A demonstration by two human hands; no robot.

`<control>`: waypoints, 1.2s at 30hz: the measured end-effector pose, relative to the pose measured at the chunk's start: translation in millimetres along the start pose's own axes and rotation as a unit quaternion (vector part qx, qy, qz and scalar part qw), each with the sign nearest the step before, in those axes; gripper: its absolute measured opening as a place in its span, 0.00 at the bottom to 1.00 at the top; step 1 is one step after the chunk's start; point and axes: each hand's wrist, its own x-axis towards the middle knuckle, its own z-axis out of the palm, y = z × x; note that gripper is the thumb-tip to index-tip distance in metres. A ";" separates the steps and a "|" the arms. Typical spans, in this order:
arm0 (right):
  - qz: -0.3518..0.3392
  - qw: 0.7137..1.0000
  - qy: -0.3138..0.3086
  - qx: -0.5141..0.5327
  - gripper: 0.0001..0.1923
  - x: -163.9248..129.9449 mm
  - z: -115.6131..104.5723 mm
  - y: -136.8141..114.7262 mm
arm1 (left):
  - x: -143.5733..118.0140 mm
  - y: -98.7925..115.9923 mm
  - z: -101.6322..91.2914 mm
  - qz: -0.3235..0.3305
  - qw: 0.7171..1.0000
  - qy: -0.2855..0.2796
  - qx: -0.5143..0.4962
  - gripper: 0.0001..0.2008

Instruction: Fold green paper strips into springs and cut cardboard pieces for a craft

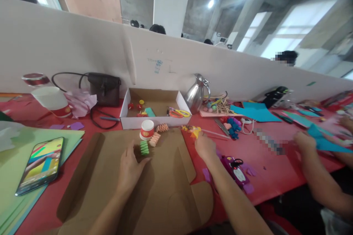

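Note:
My left hand hovers over the flattened brown cardboard, thumb and fingers apart, beside a green accordion-folded paper strip. Whether a fingertip touches the strip is unclear. Two peach folded strips lie just behind it, next to a small red-and-white paper cup. My right hand is out to the right over the red table cover, fingers closed at a small yellow piece whose kind I cannot make out. Several tiny coloured bits lie close to those fingertips.
A white open box holding scissors stands behind the cardboard, beside a steel jug. On the left a phone rests on coloured paper sheets. A purple device lies right; another person's hand holds blue paper.

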 end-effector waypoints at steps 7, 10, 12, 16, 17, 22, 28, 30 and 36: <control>-0.003 1.000 -0.002 0.010 0.16 -1.2 4.6 -5.5 | -2.5 3.3 -1.7 -0.003 1.000 0.001 -0.001 0.38; -0.006 1.000 -0.006 0.018 0.15 -2.6 7.0 -6.4 | -3.5 3.4 -1.5 -0.001 1.000 0.003 0.006 0.37; -0.010 1.000 -0.001 0.023 0.14 -4.3 6.0 -6.1 | -3.5 4.1 -1.6 0.002 1.000 0.004 0.010 0.37; -0.020 0.999 0.015 0.027 0.15 -14.0 -8.8 -0.4 | -1.7 8.9 -3.9 -0.021 1.000 -0.010 0.003 0.38; -0.028 0.999 0.019 0.029 0.16 -18.6 -14.1 2.5 | -1.1 10.4 -4.6 -0.033 0.999 -0.014 -0.006 0.38; -0.195 0.969 -0.006 0.149 0.11 -62.7 -27.6 20.1 | 2.9 11.8 -2.4 -0.053 0.997 -0.029 -0.052 0.36; -0.306 0.908 -0.165 0.232 0.12 -147.8 -14.4 30.8 | 8.6 2.5 3.4 -0.058 0.992 -0.058 -0.091 0.37; -0.329 0.898 -0.178 0.231 0.12 -155.8 -19.1 31.5 | 9.0 0.2 2.5 -0.071 0.990 -0.049 -0.111 0.33; -0.332 0.918 -0.030 0.213 0.11 -59.7 -82.8 9.9 | 6.7 -5.4 -1.0 -0.127 0.978 0.033 -0.160 0.17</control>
